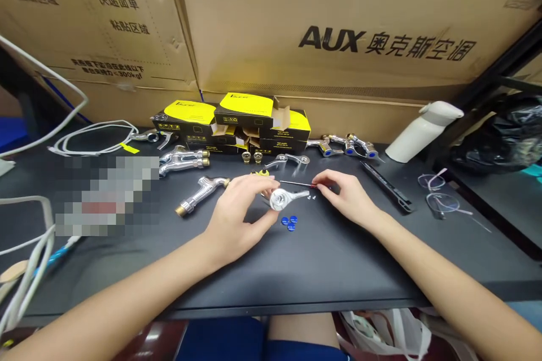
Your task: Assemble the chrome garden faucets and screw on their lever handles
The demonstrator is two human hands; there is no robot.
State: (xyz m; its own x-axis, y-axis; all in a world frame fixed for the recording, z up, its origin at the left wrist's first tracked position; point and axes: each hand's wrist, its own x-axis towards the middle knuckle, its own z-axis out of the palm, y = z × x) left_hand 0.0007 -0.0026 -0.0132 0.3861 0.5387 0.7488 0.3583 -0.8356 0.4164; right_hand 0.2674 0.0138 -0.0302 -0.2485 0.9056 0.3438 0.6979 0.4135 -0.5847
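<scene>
My left hand (pixel 241 208) grips a chrome tap handle (pixel 284 198) and holds it on the dark table (pixel 322 259). My right hand (pixel 345 194) rests on the table just to its right, fingertips closed on the red-handled end of a thin screwdriver (pixel 296 183) that points left. Tiny screws (pixel 312 197) lie between the two hands. Three small blue caps (pixel 289 221) sit just below the handle. A chrome tap body with a brass end (pixel 199 194) lies left of my left hand.
Yellow-and-black boxes (pixel 237 118) stand at the back, against big cardboard cartons (pixel 339 27). More chrome taps (pixel 184 159) and blue-capped taps (pixel 345 146) lie around them. A white bottle (pixel 423 129), a black bar (pixel 386 186), glasses (pixel 440 194) at right; white cables (pixel 93 138) at left.
</scene>
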